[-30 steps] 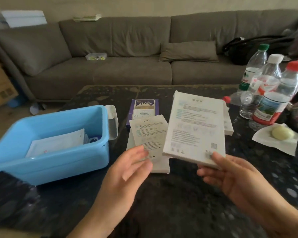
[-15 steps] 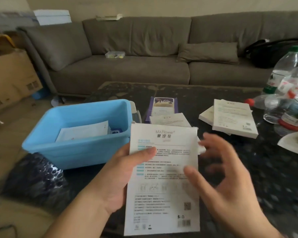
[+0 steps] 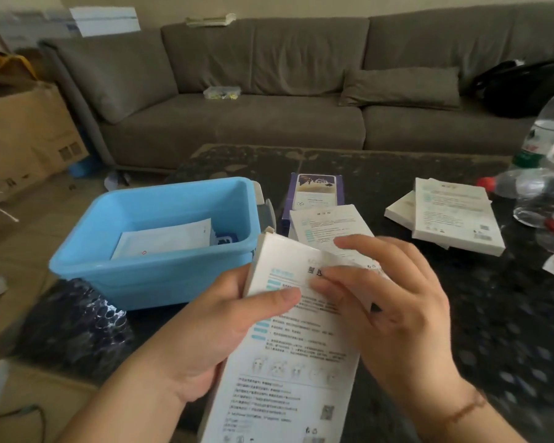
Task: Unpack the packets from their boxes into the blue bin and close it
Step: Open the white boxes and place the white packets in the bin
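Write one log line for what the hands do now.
left hand: holds white box | right hand: fingers at flap | blue bin: open

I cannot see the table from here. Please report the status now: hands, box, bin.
Left hand holds white box; right hand works its top flap. Blue bin open, packets inside. Nothing blocks the bin.
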Motion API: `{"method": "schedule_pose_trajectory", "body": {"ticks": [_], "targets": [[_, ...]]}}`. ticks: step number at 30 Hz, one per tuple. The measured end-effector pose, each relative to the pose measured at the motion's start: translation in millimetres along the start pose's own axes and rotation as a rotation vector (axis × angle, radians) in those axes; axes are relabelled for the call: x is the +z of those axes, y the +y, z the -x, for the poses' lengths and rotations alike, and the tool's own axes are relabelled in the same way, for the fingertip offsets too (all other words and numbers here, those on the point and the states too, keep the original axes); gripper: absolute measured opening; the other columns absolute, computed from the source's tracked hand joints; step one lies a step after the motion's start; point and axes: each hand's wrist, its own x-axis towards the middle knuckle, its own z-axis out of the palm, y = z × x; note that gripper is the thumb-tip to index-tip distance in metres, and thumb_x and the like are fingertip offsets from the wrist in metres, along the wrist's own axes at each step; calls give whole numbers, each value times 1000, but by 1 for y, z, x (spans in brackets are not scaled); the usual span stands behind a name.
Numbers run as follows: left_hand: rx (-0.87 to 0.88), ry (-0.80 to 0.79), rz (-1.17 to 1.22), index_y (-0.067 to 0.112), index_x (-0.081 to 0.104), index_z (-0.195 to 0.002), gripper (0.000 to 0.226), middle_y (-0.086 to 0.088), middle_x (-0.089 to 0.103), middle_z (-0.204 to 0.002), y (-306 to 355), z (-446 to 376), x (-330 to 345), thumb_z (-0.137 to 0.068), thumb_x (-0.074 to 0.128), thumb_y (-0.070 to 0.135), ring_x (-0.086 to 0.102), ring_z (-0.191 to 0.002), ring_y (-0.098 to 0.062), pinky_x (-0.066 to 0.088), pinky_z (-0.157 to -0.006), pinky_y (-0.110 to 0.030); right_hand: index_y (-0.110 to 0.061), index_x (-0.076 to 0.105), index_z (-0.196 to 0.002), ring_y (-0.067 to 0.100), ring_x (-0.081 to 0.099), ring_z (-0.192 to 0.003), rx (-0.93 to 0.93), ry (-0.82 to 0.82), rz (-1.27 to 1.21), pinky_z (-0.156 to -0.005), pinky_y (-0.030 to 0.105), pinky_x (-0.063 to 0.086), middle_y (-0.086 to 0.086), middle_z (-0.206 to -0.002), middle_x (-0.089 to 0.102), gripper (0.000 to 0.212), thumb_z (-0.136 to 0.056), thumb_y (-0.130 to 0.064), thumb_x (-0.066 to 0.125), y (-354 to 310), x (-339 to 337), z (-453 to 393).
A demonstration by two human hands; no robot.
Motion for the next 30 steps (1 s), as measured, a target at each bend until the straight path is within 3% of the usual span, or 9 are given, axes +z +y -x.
{"method": "schedule_pose_trajectory", "body": {"ticks": [4, 9, 13, 17, 19, 22, 26, 30], "targets": [[6, 6, 15, 15, 76, -101, 25, -18, 75, -107, 0, 1, 4, -80, 64, 18, 73, -97, -33, 61, -75, -36, -12, 75, -82, 29, 62, -99, -131, 35, 128, -76, 44, 51, 4, -110, 71, 17, -91, -25, 68, 1, 5, 2], [-10, 4, -40, 17, 73, -107, 27, -16, 73, -112, -2, -1, 2, -83, 64, 22, 71, -102, -33, 60, -82, -39, -12, 66, -87, 24, 59, -100, -43, -52, 157, -78, 39, 50, 1, -107, 64, 14, -93, -22, 58, -1, 12, 5], [-29, 10, -43, 16, 75, -104, 25, -16, 74, -110, -3, -3, 1, -81, 64, 20, 72, -101, -33, 60, -79, -37, -15, 58, -86, 20, 52, -99, 14, -115, 163, -80, 33, 44, -1, -105, 58, 15, -92, -21, 45, -3, 14, 6], [-60, 35, -35, 15, 76, -102, 26, -18, 74, -108, -4, -2, -2, -79, 65, 19, 73, -98, -35, 61, -76, -39, -15, 53, -89, 21, 47, -103, 1, -93, 136, -85, 36, 44, 1, -107, 55, 10, -92, -14, 44, -4, 10, 6], [-70, 45, -37, 14, 76, -101, 22, -19, 74, -108, -3, -1, -1, -81, 68, 16, 73, -97, -37, 61, -75, -41, -16, 49, -90, 20, 45, -99, -13, -92, 107, -82, 37, 45, 0, -104, 54, 8, -92, -11, 43, -5, 6, 6], [-86, 85, -46, 14, 78, -92, 16, -18, 76, -101, -4, -1, 4, -82, 66, 15, 75, -89, -34, 61, -69, -37, -20, 44, -90, 16, 46, -81, -9, -117, 69, -65, 36, 47, -3, -88, 54, 9, -88, -13, 40, -6, 5, 3], [-105, 116, -45, 11, 77, -92, 21, -18, 76, -98, -4, -1, 7, -76, 64, 18, 75, -88, -34, 60, -70, -40, -13, 59, -96, 18, 52, -76, -32, -106, 66, -58, 34, 51, -1, -84, 58, 12, -87, -7, 53, -2, 6, 1], [-124, 174, -18, 9, 73, -103, 27, -20, 76, -99, -3, -2, 4, -78, 64, 18, 74, -88, -36, 58, -76, -43, -7, 65, -116, 22, 60, -82, -100, -149, 66, -64, 36, 54, 3, -91, 64, 44, -75, 10, 73, 0, 4, 7]]}}
